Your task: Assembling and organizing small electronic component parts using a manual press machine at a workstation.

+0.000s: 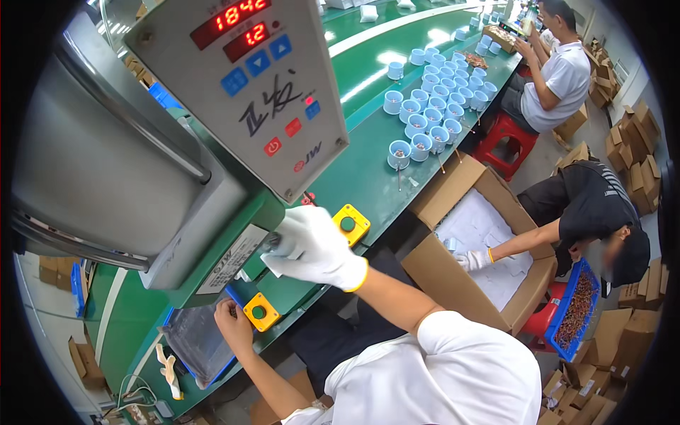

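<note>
My right hand (pixel 320 248), in a white knit glove with a yellow cuff, reaches in under the green and grey press (pixel 237 234). Its fingers curl beside a grey cylindrical part (pixel 278 244); the glove and press hide what they hold. My bare left hand (pixel 232 327) is at the corner of a blue-rimmed tray (pixel 202 347), close to a yellow button box (pixel 261 312) with a green button. Those fingers are bent together, their tips partly hidden. Right of the glove sits a second yellow button box (pixel 351 225).
Light-blue cups (pixel 416 126) with wires stand in rows on the green bench (pixel 372 180). A co-worker's gloved hand (pixel 473 261) reaches into a large carton (pixel 453 283). Another person (pixel 559 71) sits farther off. A control panel (pixel 248 92) hangs over the press; a loose glove (pixel 170 372) lies left.
</note>
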A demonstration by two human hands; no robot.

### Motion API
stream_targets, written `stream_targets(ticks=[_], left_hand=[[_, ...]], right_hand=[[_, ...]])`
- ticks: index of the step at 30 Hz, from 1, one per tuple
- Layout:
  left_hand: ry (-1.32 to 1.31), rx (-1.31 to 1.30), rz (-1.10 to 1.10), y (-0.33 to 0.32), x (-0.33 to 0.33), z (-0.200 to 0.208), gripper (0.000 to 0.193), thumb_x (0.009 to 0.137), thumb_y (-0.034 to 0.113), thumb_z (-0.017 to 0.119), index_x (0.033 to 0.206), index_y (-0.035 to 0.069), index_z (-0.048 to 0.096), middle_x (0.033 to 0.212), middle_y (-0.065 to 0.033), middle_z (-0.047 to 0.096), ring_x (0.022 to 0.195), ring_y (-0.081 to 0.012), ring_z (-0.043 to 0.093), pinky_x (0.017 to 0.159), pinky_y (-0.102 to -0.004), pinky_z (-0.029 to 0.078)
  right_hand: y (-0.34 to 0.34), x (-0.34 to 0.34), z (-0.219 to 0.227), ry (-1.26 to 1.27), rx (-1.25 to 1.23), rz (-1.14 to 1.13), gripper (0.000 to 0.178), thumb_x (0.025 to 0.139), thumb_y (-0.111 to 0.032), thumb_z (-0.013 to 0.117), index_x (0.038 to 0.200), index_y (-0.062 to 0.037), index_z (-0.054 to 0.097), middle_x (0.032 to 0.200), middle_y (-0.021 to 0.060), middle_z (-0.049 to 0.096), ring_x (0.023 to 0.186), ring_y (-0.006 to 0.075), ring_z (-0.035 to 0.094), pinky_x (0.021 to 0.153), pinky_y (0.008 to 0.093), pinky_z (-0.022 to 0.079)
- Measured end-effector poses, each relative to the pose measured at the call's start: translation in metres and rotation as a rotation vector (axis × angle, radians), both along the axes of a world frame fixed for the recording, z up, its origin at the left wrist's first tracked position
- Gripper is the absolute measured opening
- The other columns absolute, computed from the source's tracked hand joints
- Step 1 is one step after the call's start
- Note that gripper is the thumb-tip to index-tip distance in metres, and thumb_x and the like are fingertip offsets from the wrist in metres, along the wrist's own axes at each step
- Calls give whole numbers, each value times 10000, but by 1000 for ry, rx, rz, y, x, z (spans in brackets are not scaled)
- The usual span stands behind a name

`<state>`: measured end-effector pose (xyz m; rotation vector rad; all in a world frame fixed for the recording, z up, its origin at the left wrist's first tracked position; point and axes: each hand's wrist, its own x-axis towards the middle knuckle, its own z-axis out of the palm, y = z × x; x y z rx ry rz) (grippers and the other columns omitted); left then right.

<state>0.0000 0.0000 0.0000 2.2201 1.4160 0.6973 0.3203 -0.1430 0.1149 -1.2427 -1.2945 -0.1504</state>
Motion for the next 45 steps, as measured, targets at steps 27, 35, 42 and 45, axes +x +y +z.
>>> stream_targets(ticks=[27, 35, 42, 45], left_hand=[[-473, 145, 133, -11, 17, 7, 109, 1060, 47, 619, 1097, -49, 654, 1005, -173, 728, 959, -302, 710, 912, -415, 545], [-427, 148, 131, -19, 21, 16, 70, 1046, 14, 660, 1074, -39, 695, 976, -100, 768, 898, -173, 726, 864, -329, 571], [-408, 179, 134, -19, 18, 14, 103, 1013, -9, 685, 1100, -48, 723, 983, -111, 776, 885, -187, 738, 852, -331, 573], [-327, 262, 78, -19, 19, 18, 134, 1006, -16, 684, 1128, -46, 729, 980, -135, 768, 873, -224, 737, 842, -339, 569]], right_hand=[[-91, 186, -74, -501, -281, -721, 239, 767, -93, 926, 919, -80, 742, 1425, 235, 671, 1254, 474, 661, 1054, 519, 569], [-10, -1, -20, 4, -124, 12, 677, 710, -178, 1002, 1281, 11, 691, 1264, 202, 745, 1107, 400, 732, 968, 465, 583], [5, -18, -21, -4, -93, 7, 654, 717, -207, 987, 1264, 12, 703, 1182, 180, 741, 1075, 395, 729, 917, 459, 580], [9, -20, -16, -21, -64, -1, 628, 719, -202, 979, 1251, -6, 709, 1130, 157, 739, 1017, 382, 732, 859, 453, 584]])
